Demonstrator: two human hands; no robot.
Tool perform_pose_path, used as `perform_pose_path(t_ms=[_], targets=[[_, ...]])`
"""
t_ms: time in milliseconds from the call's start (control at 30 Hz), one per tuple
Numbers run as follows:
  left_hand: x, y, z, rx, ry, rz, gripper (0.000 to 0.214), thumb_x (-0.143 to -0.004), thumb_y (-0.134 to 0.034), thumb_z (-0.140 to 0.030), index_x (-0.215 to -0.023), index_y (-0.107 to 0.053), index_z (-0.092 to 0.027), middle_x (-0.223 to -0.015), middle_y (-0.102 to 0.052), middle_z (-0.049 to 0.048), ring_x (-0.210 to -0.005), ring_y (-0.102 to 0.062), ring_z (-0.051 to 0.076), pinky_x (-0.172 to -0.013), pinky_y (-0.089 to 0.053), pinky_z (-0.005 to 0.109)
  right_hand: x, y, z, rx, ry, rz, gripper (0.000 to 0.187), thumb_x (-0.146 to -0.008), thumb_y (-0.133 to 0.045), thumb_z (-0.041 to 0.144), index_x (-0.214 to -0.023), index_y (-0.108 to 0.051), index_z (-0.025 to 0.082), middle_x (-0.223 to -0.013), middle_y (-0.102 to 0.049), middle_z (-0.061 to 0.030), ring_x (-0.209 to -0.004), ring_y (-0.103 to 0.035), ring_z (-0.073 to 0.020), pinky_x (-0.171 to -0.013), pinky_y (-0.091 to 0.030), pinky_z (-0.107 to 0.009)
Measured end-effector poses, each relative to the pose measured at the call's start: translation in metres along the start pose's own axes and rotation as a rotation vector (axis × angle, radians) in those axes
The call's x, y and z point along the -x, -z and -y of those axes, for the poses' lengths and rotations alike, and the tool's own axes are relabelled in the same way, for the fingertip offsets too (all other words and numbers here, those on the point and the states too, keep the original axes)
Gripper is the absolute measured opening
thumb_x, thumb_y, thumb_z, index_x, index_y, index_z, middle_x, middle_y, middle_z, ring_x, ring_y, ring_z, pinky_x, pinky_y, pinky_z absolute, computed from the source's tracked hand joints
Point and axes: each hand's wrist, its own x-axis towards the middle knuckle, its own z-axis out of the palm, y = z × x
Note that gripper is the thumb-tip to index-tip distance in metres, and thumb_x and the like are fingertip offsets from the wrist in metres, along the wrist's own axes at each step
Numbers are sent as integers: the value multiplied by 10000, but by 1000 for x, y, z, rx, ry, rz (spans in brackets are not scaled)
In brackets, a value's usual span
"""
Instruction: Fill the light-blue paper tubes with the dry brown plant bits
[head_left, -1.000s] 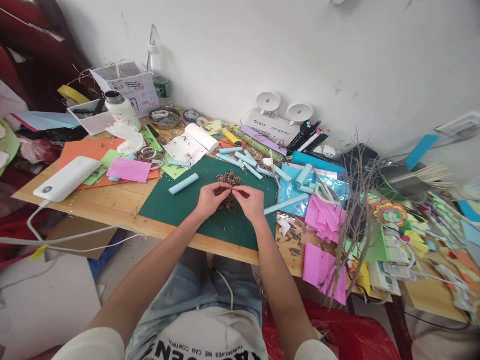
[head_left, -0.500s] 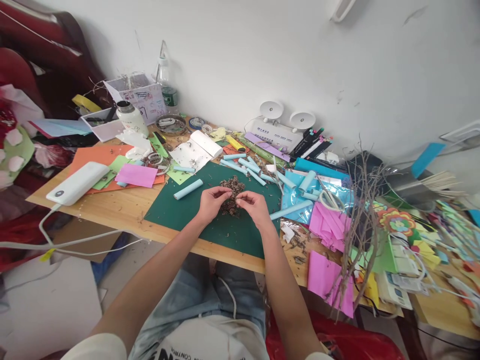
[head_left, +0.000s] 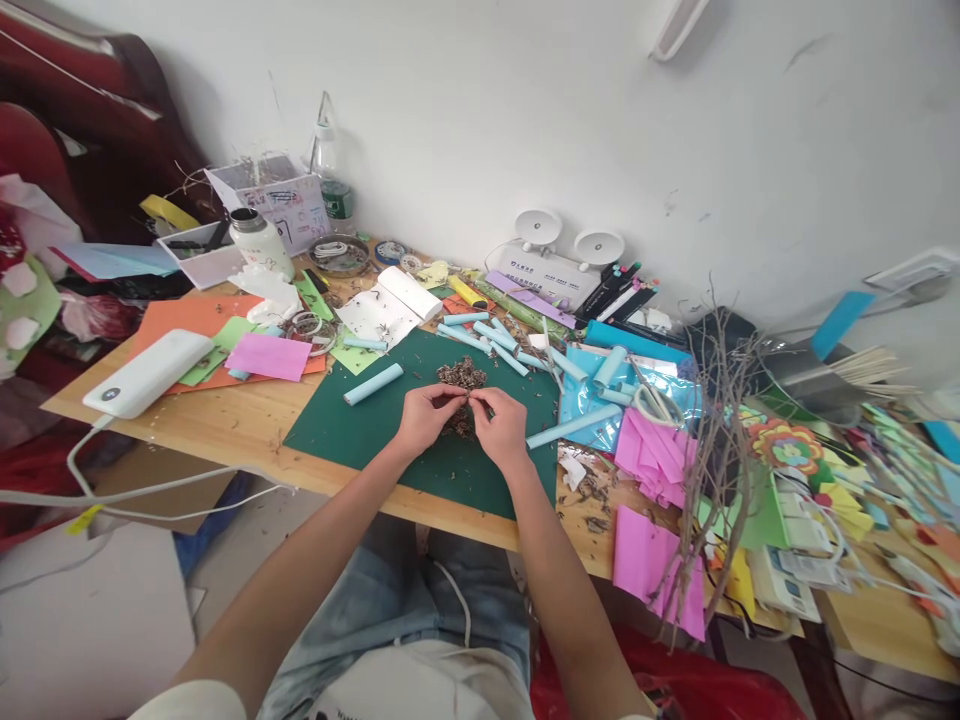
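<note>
A pile of brown dried plant bits (head_left: 460,374) lies on a dark green sheet (head_left: 420,480) in front of me. Over its near part, my left hand (head_left: 426,417) and my right hand (head_left: 499,420) meet with fingertips together. Both hands are pinched closed. Whatever sits between the fingertips is too small to make out, though it looks like a bit of the brown material. On the green sheet to the left rests a light blue paper tube (head_left: 374,384). Several more blue tubes (head_left: 508,356) lie beyond the pile.
Scissors (head_left: 658,405) lie on a blue plastic packet (head_left: 592,428) at right, near pink paper (head_left: 651,460) and upright dry twigs (head_left: 712,440). A white power bank (head_left: 148,375), an open white bottle (head_left: 261,243) and coloured paper stand or lie at left. A white twin-lamp unit (head_left: 541,275) is against the wall.
My right hand has moved left, so its fingertips now meet those of my left hand. Both hands have come slightly nearer to me over the pile. The view has shifted a little.
</note>
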Motion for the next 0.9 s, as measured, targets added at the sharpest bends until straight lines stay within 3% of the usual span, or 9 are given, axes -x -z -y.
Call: perform_pose_path(t_ms=[133,333,467,633,733,900], targets=[[1,0,0,12,4,24,260,-733,-729,-380,-873,-743,-161,-858,-744,68,-762,-687,197,-717,-571,311,0,0,1,31,-34,43,204,-892,-473,266,-864,-665,202,-849,-687,-75,-780,-625,-195,-756,-503,-318],[-2,1,-2,128,53,-2,293,-698,-766,-393,-850,-718,-148,-817,-736,62,-728,-671,174,-698,-559,298,-3,0,-3,-324,-270,65,191,-853,-542,345,-879,-660,198,-765,-668,-28,-705,-624,-177,-704,-535,-301],[-4,0,-1,177,61,26,317,-682,-789,-382,-880,-702,-150,-812,-730,57,-751,-675,173,-733,-555,300,-4,4,-4,-289,-182,61,254,-846,-587,326,-1050,-706,231,-947,-707,-48,-810,-655,-181,-767,-548,-311],[-4,1,0,176,52,28,295,-690,-782,-405,-820,-697,-154,-746,-709,37,-686,-653,152,-686,-544,283,-3,7,-2,-160,-2,56,193,-878,-581,310,-936,-756,255,-940,-721,-52,-854,-671,-188,-829,-542,-332],[-4,1,0,132,35,17,279,-693,-775,-423,-766,-714,-161,-727,-711,36,-676,-648,159,-669,-543,285,-2,4,-3,-102,12,36,193,-887,-565,300,-896,-750,245,-913,-721,-56,-841,-671,-192,-823,-543,-337],[0,0,0,57,17,42,304,-705,-763,-425,-874,-757,-173,-872,-755,68,-782,-693,213,-736,-569,325,-1,2,-3,-43,8,-29,201,-904,-526,281,-875,-714,213,-883,-703,-71,-802,-644,-188,-760,-526,-321]])
